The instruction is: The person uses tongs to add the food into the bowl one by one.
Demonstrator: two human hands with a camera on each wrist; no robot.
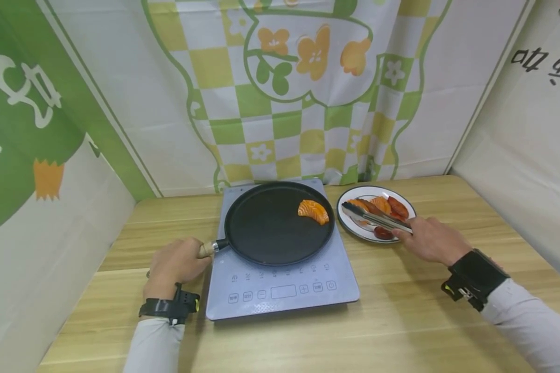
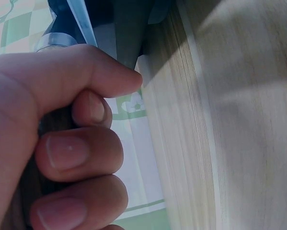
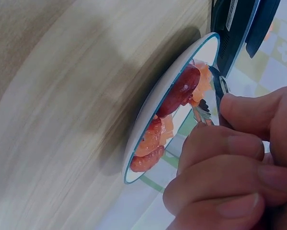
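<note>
My left hand [image 1: 179,263] grips the wooden handle [image 1: 207,249] of a round black flat pan [image 1: 275,228]. One orange salmon slice [image 1: 313,211] with white lines lies at the pan's right side. In the right hand [image 1: 433,239] is a pair of metal tongs [image 1: 385,219] with dark tips, reaching over a white plate [image 1: 357,231] with a dark rim line. Salmon slices [image 1: 380,204] and reddish sausages [image 1: 398,208] lie on that plate. The right wrist view shows a dark red sausage [image 3: 180,91] near the plate's edge, with the fingers [image 3: 224,148] curled round the tongs.
Beneath the pan is a grey induction cooker [image 1: 284,305] with touch buttons along its front. Everything stands on a wood-grain table [image 1: 401,321]. Behind hangs a green and yellow checked curtain [image 1: 261,124], and printed cloth walls [image 1: 527,134] close in both sides.
</note>
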